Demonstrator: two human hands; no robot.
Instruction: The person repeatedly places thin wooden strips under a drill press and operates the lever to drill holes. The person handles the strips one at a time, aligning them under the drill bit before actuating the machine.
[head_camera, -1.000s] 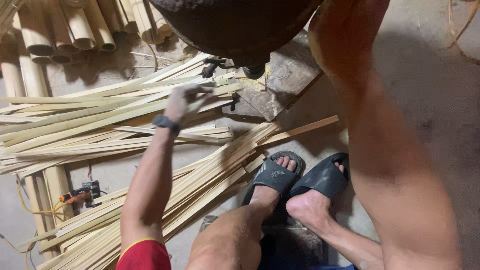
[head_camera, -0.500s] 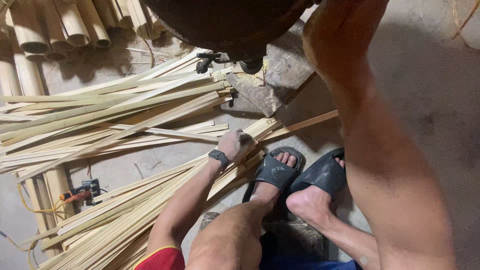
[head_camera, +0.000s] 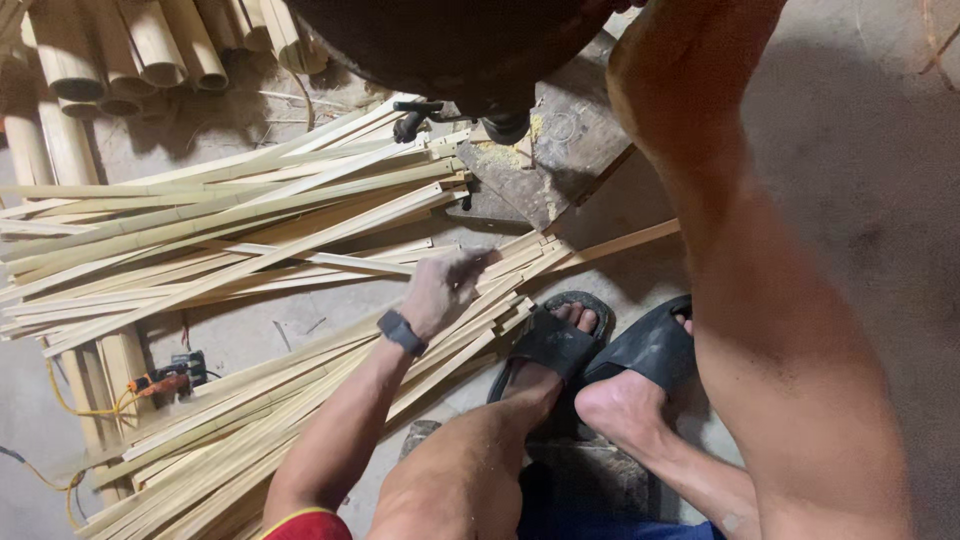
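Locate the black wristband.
In the head view, the wristband sits left of centre on the left hand's wrist, above the lower bamboo strips and left of the sandals.

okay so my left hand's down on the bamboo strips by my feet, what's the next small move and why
Probably close the fingers of the left hand around one strip of the near bundle and lift it: the hand rests on the strip ends, not clearly gripping any.

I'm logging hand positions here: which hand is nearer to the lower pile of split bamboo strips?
Left. The left hand rests on the lower pile of bamboo strips, fingers curled at its upper end. The right hand is out of view; only the right arm shows, raised well above the pile.
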